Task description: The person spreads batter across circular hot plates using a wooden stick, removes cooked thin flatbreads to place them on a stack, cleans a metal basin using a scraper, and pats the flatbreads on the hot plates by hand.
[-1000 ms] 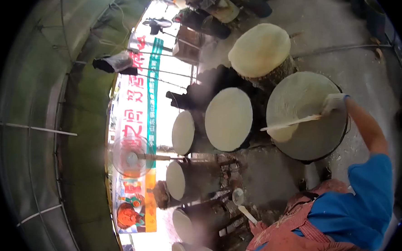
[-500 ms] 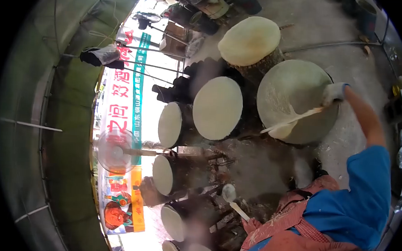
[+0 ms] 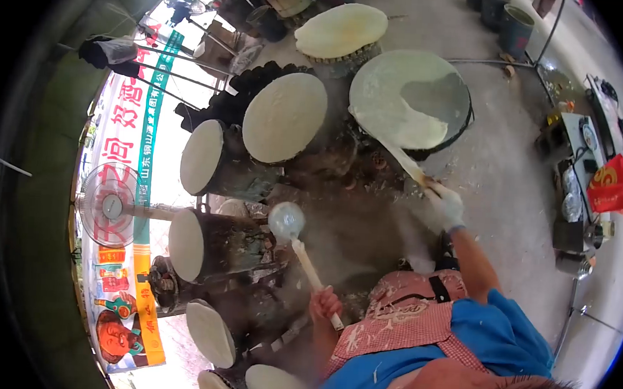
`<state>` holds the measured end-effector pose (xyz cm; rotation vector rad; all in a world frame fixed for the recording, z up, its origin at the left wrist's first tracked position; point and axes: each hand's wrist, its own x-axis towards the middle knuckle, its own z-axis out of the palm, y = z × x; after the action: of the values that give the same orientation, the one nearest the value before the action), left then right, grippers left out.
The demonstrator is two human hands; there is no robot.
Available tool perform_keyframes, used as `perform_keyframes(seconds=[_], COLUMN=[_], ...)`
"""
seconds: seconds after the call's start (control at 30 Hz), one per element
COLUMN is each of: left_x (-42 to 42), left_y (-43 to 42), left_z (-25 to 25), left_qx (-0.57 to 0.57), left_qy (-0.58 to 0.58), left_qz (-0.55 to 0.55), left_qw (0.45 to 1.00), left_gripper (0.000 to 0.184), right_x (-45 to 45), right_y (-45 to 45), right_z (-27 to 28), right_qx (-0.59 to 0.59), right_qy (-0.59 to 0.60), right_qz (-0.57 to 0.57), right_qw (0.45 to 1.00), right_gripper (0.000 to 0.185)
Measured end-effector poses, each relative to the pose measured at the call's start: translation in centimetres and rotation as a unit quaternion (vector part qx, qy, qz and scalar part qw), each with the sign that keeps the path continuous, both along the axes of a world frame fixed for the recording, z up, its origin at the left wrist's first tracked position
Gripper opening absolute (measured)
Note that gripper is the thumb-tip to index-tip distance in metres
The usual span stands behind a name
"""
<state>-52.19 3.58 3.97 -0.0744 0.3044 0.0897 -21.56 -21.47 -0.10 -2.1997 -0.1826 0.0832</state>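
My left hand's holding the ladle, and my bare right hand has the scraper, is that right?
Not quite: your right hand isn't bare; the head view shows a pale glove on it. It does hold the scraper, and your left hand holds the ladle.

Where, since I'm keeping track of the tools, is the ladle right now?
In the head view, the ladle is just left of centre, above and left of the apron, gripped in the left hand.

Btm pale rounds (image 3: 274, 385) cut @ edge; ladle handle (image 3: 307, 266) pt. hidden by L fingers (image 3: 327, 303).
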Motion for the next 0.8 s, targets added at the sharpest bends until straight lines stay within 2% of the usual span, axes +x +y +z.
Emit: perform_keyframes(seconds=[0.07,0.13,0.17,0.2,0.27,0.3,0.33,0.37,0.4,0.43,0.5,0.53,0.6,0.63,0.7,0.73,0.77,0.8], left_x=[-1.1,-1.6,-2.5,-3.3,-4.6,-5.0,-5.0,-4.8,-5.4,-7.1,-8.7,-8.8,-9.0,-8.8,-8.4,-8.1,-8.0,-6.8], left_y=[-0.5,-0.2,-0.7,-1.2,-1.4,-1.8,-2.2,-2.7,-2.7,-1.9,-1.0,-1.5,-1.6,-1.9,-2.3,-2.5,-1.6,-1.2], left_z=[2.6,2.2,2.6,3.1,2.9,3.0,3.3,3.2,1.4,-1.6,-3.1,-3.3,-3.3,-3.6,-4.8,-5.3,-8.2,-8.0], left_qx=[-0.002,0.019,0.035,0.097,0.093,0.078,0.065,0.055,0.045,0.039,-0.049,-0.137,-0.203,-0.185,-0.060,0.010,-0.021,-0.025], left_qy=[-0.025,-0.124,-0.115,-0.095,-0.077,-0.065,-0.056,-0.051,-0.007,0.043,0.102,0.108,0.128,0.138,0.080,0.043,0.018,-0.010], left_qz=[-0.005,-0.078,-0.041,0.005,-0.009,-0.005,0.001,0.009,0.025,0.040,0.097,0.139,0.176,0.173,0.051,-0.002,-0.005,-0.014], left_qw=[1.000,0.989,0.992,0.991,0.993,0.995,0.996,0.997,0.999,0.998,0.989,0.975,0.955,0.958,0.994,0.999,1.000,1.000], left_gripper=[0.025,0.022,0.018,0.041,0.059,0.058,0.057,0.056,0.056,0.056,0.051,0.046,0.042,0.042,0.046,0.049,0.051,0.052], right_x=[0.0,-0.4,-0.8,-1.0,-1.1,-0.6,-0.4,0.0,0.8,0.7,1.3,2.0,4.4,5.0,5.9,8.3,6.5,4.1], right_y=[0.1,-4.0,-5.4,-5.6,-6.3,-4.5,-1.9,0.5,1.6,0.7,-2.8,-5.4,-9.8,-8.5,-5.1,-2.6,-2.1,-1.7], right_z=[-2.9,0.5,1.9,2.2,2.5,-0.5,-1.4,-1.9,-3.3,-3.1,-1.9,-1.6,-2.8,-1.5,-0.6,-7.2,-4.3,0.0], right_qx=[-0.122,-0.200,-0.240,-0.181,-0.069,-0.011,-0.019,-0.024,-0.066,-0.079,-0.117,-0.146,-0.155,-0.091,0.027,-0.110,-0.127,-0.139], right_qy=[0.006,0.032,0.045,0.039,0.023,-0.043,-0.041,-0.044,-0.052,-0.051,-0.011,0.027,-0.048,-0.061,-0.082,-0.119,-0.080,-0.041], right_qz=[0.006,-0.012,-0.019,-0.054,-0.109,-0.159,-0.139,-0.119,-0.030,-0.017,-0.026,-0.046,-0.034,-0.073,-0.148,-0.107,-0.038,0.030], right_qw=[0.993,0.979,0.970,0.981,0.991,0.986,0.989,0.992,0.996,0.995,0.993,0.988,0.986,0.991,0.985,0.981,0.988,0.989], right_gripper=[0.029,0.030,0.031,0.031,0.030,0.031,0.031,0.031,0.032,0.032,0.034,0.034,0.026,0.028,0.031,0.030,0.030,0.030])
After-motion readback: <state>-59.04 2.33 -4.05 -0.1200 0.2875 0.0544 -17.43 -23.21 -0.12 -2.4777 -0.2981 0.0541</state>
